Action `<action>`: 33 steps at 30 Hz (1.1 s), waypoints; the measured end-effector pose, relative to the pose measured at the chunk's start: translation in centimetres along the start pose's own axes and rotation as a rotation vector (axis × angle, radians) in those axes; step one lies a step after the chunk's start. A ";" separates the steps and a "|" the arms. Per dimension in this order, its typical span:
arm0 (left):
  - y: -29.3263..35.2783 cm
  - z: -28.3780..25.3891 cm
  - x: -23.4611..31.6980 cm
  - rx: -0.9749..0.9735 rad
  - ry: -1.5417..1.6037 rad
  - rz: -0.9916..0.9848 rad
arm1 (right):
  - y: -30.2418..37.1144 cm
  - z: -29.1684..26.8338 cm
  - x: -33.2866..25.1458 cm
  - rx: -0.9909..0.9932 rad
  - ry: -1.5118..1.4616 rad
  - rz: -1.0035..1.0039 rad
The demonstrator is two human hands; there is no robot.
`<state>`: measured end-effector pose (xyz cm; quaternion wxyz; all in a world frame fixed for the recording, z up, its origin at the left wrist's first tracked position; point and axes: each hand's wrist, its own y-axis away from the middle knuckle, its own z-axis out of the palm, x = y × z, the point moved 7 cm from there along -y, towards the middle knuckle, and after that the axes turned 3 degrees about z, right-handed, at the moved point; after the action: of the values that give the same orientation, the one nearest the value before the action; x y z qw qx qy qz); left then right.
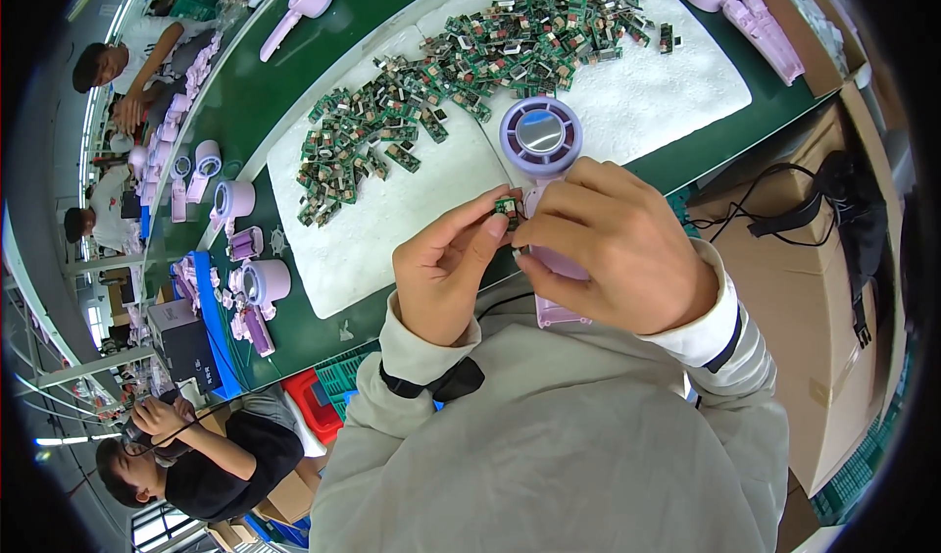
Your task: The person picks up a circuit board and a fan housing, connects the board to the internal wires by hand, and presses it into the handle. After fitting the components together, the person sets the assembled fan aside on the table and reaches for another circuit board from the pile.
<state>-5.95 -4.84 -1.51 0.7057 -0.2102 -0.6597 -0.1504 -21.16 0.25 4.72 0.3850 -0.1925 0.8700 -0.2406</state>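
Between the thumb and fingers of my left hand (443,264) is a small green circuit board (507,210). My right hand (618,244) curls close beside it, index finger and thumb pinched near the board's lower edge. What those fingertips hold is too small to make out. Under my right hand lies a lavender handheld fan (542,137), its round head pointing away from me. Part of its handle shows between my right thumb and index finger, and the handle's end comes out below the hand. Whether my right palm grips the handle is hidden.
A white foam sheet (323,269) bears a wide pile of small circuit boards (470,53) on the green table (686,146). Lavender fan parts (265,280) stand at left, others (765,33) at far right. A cardboard box (784,308) is at right. Co-workers (211,465) sit at left.
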 end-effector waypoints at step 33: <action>0.7 0.8 3.3 0.037 -0.564 0.384 | -0.3 -1.0 1.1 0.064 0.025 -0.107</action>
<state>-6.08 -3.62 1.71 0.5146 -0.3511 -0.7798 0.0611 -22.53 -0.31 4.82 0.3664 -0.2232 0.8552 -0.2909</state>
